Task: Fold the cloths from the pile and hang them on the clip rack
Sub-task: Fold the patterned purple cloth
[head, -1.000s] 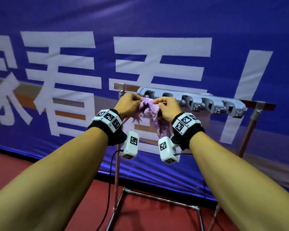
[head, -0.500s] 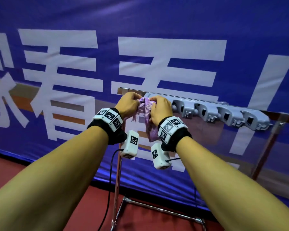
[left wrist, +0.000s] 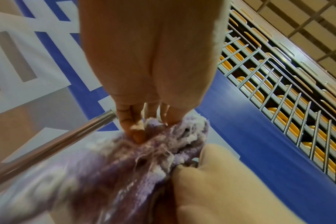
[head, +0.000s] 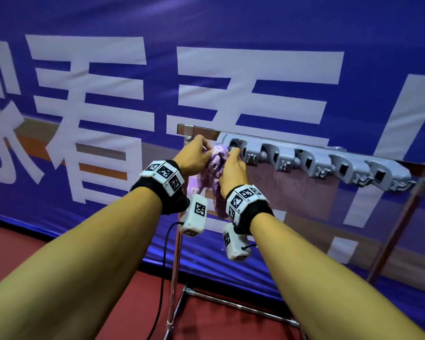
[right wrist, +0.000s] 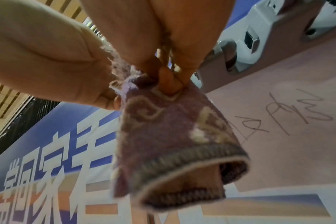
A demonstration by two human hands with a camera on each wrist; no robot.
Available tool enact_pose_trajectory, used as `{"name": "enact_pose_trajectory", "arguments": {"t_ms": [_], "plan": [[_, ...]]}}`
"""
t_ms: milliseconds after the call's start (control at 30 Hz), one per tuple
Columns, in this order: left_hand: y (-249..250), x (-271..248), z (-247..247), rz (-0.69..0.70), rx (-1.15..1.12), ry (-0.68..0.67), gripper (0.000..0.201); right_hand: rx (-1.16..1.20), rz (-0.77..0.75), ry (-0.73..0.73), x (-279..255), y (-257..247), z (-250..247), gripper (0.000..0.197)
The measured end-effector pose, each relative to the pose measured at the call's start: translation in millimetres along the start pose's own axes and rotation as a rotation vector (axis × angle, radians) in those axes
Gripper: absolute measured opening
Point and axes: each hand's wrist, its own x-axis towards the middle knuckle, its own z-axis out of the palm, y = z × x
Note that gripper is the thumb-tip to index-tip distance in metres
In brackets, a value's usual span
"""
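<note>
A bunched purple cloth [head: 212,171] with a pale pattern hangs between my two hands, just left of the grey clip rack [head: 314,163]. My left hand [head: 194,157] pinches its upper left edge. My right hand [head: 232,165] pinches its top right corner, fingertips at the rack's leftmost clip [head: 236,146]. In the left wrist view my left fingers [left wrist: 136,128] dig into the frayed purple cloth [left wrist: 125,166] beside the steel rail [left wrist: 54,145]. The right wrist view shows the purple cloth [right wrist: 173,144] dangling from my right fingers [right wrist: 169,81], with grey clips [right wrist: 247,39] close behind.
The rack sits on a steel frame [head: 176,266] with legs on a red floor [head: 219,325]. Several grey clips to the right hold nothing. A blue banner [head: 206,69] with large white characters hangs right behind. A black cable [head: 165,253] trails from my left wrist.
My hands have come together, bunching the cloth narrower, and shifted right and up so the cloth's top sits at the leftmost clip. The head view has moved closer.
</note>
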Motion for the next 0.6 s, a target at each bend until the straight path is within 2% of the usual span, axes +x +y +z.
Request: {"name": "enact_pose_trajectory", "arguments": {"t_ms": [67,167,300,367,433,600], "plan": [[3,-4,0,-0.008,0.018,-0.082,0.016,0.031,0.024,-0.024,4,1,0,0.038],[-1,-8,-2,-0.073,0.040,-0.139,0.010,-0.015,0.047,-0.098,3,7,-2,0.048],[-6,-18,-6,-0.088,0.301,-0.173,0.024,-0.109,0.062,-0.243,-10,22,-7,0.034],[-6,-27,-5,-0.090,0.391,-0.205,0.029,-0.122,0.080,-0.240,-16,28,-12,0.031],[-5,-36,-2,-0.083,0.435,-0.234,0.026,-0.086,0.098,-0.206,-23,30,-21,0.030],[11,-63,12,-0.050,0.448,-0.225,0.023,-0.022,0.084,-0.152,-45,38,-48,0.023]]}}
